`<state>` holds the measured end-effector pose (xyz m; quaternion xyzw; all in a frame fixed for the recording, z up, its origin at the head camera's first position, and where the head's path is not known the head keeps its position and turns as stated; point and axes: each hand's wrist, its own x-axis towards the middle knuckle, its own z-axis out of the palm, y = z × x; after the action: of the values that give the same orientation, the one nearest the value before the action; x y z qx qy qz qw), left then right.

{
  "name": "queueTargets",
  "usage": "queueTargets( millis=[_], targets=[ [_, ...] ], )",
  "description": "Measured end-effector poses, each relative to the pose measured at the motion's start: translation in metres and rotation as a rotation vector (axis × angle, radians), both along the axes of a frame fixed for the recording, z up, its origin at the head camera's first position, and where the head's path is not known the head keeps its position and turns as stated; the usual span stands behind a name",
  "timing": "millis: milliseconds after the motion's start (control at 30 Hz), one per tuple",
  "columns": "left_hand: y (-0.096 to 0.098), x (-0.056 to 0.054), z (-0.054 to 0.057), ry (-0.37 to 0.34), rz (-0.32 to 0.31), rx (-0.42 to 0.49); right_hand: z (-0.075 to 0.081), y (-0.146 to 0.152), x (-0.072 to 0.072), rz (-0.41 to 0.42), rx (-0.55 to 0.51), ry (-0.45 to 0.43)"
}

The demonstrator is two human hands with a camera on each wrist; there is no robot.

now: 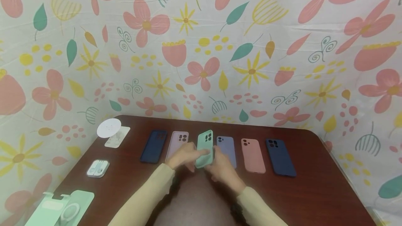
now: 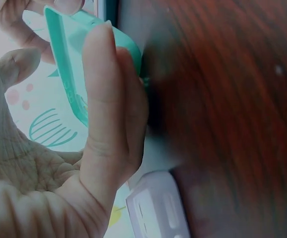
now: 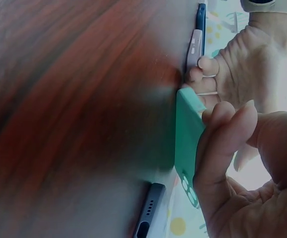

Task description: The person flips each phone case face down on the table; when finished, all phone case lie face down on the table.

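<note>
Both hands hold a mint green phone case tilted up above the middle of the table, its camera cutouts at the far end. My left hand grips its left side, with the thumb lying across the back. On the right edge, my right hand holds the case with bent fingers; in the right wrist view these fingers partly cover the case. Seen from the left wrist, the case shows its hollow inner side. A lilac phone case lies beside the left hand, and a periwinkle one beside the right.
A dark blue phone case lies farther left. Rightward are a pink case and another dark blue case. Along the left edge stand a white round-topped stand, boxed earphones and a mint green holder. A patterned cloth hangs behind.
</note>
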<state>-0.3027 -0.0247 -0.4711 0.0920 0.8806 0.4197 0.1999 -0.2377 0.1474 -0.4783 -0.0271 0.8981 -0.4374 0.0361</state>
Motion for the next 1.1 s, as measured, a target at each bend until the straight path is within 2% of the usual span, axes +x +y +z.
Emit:
queueTargets(
  millis=[433, 600, 900, 1100],
  targets=[
    [0.004, 0.000, -0.008, 0.025, -0.021, 0.038, 0.007, -0.004, 0.002, 0.002, -0.048, -0.016],
    [0.004, 0.000, -0.009, -0.002, -0.014, 0.070, 0.007, -0.005, 0.002, -0.003, -0.058, -0.027],
    [-0.002, 0.000, -0.013, -0.079, 0.021, 0.208, 0.001, -0.005, -0.002, 0.049, -0.069, -0.025],
    [-0.011, 0.000, -0.011, -0.122, -0.028, 0.266, -0.006, -0.004, -0.009, 0.114, -0.047, -0.041]
  ],
)
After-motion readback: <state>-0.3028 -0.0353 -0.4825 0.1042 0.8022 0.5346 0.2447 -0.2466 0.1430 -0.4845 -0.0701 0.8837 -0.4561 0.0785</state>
